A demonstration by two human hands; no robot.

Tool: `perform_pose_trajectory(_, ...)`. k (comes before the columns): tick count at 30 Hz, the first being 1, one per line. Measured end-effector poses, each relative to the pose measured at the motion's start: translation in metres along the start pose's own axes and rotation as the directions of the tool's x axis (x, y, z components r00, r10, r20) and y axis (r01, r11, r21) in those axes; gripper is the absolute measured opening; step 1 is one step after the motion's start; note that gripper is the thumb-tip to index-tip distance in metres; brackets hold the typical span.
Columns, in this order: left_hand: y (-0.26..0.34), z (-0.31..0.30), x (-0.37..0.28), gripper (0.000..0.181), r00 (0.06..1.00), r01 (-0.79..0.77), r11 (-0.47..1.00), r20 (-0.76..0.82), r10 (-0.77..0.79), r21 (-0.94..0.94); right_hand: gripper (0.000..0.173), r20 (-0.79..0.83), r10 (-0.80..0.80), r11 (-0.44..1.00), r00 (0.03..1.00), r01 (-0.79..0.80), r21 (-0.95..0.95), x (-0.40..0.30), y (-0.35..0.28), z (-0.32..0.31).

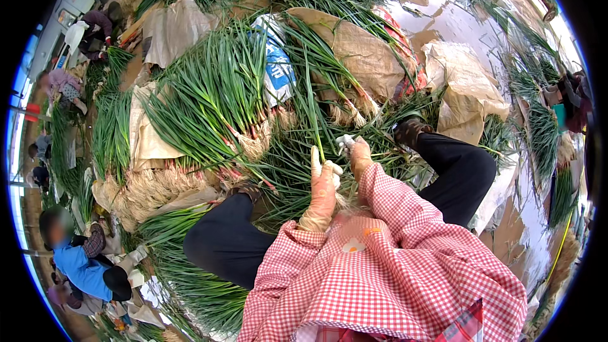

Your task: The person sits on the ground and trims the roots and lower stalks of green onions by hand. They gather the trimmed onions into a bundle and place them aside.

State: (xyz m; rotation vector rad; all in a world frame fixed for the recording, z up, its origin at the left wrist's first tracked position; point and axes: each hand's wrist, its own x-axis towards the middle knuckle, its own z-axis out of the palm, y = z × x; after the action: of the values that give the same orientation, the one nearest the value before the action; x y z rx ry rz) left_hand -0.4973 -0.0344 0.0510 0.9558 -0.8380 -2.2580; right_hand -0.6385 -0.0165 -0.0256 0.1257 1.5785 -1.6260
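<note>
My left hand (324, 185), in a pale glove, is closed around the lower stem of a green onion (317, 128), whose leaves point away from me and whose pale roots hang by the wrist. Close on its right, my right hand (355, 151) has bent fingers in a whitish glove; whether it holds anything is unclear. Loose green leaves (289, 171) lie under and around both hands. Ahead to the left rests a large pile of green onions (213, 90) with reddish stems and tan roots. A smaller bunch (342, 73) lies ahead on brown sacking.
A blue and white printed sack (279, 64), brown sacking (365, 52) and a crumpled tan sack (460, 85) lie ahead. More green onions (204, 266) lie at my left knee. A person in blue (85, 270) sits at the far left; other people are farther off.
</note>
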Motion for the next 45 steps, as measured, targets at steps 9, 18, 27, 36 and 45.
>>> perform_pose_trajectory(9, -0.014, -0.045, 0.005, 0.019, 0.908, 0.342, 0.852, -0.094, -0.408, -0.396, 0.028, 0.520, 0.390, 0.915, 0.760, -0.384, -0.124, -0.031, -0.002, 0.054)
perform_pose_trajectory(18, 0.026, -0.013, 0.000, 0.019, 0.994, 0.089, 0.834, 0.100, -0.041, -0.544, 0.020, 0.261, -0.011, 0.843, 0.965, 0.149, -0.516, 0.037, -0.038, 0.028)
perform_pose_trajectory(27, 0.038, -0.026, 0.059, 0.056, 0.998, 0.065, 0.881, 0.030, -0.057, -0.469, 0.045, 0.085, -0.340, 0.108, 0.937, 0.129, -0.986, 0.119, -0.138, -0.017)
perform_pose_trajectory(36, 0.013, -0.014, 0.061, 0.055, 0.974, -0.033, 0.802, -0.201, -0.109, -0.596, 0.012, 0.545, -0.402, -0.304, 0.736, 0.454, -0.837, -0.060, -0.039, 0.038)
perform_pose_trajectory(45, 0.015, -0.043, 0.049, 0.047, 0.998, 0.045, 0.435, 0.025, -0.051, -0.899, 0.031, 0.171, 0.274, 0.839, 0.946, -0.148, -0.524, 0.031, -0.053, 0.000)
